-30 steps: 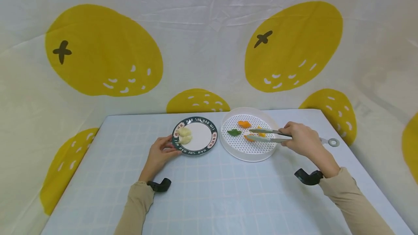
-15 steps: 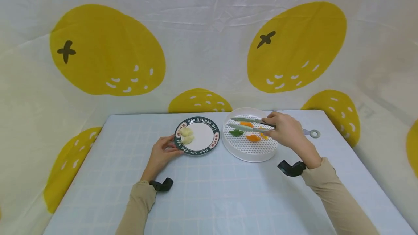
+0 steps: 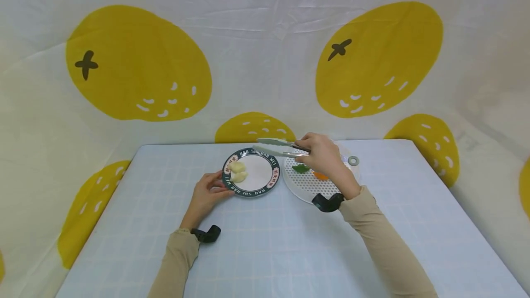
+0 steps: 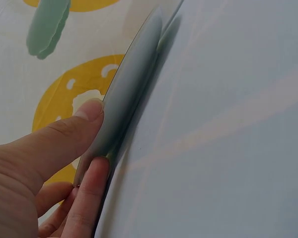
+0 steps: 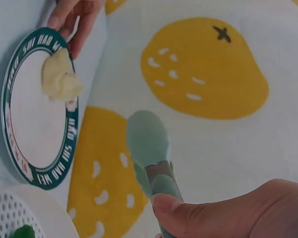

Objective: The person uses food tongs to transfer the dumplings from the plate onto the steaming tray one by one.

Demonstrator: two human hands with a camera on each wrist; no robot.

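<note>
At the left rim of a white plate (image 3: pixel 258 171) with a dark green lettered border, my left hand (image 3: pixel 205 199) grips the edge. Its thumb (image 4: pixel 72 134) lies over the rim in the left wrist view, fingers at the side and underneath. Two pale yellow dumpling-shaped pieces (image 3: pixel 238 172) lie on the plate's left side. My right hand (image 3: pixel 325 154) holds tongs (image 3: pixel 276 142) with pale green tips. Those tips stand apart above the plate's far right rim, and nothing shows between them. Below the right hand sits a white perforated tray (image 3: pixel 304 186), partly hidden.
On the tray lie a green piece (image 3: pixel 301 168) and an orange piece (image 3: pixel 319 176); the hand hides the others. Tray and plate stand side by side near the far edge of the table (image 3: pixel 265 243). A cloth (image 3: pixel 265 59) with yellow fruit prints hangs behind.
My right hand has carried the tongs leftward and up, from the tray to above the plate. The left hand stays on the plate's rim. Orange and yellow pieces on the tray became hidden.
</note>
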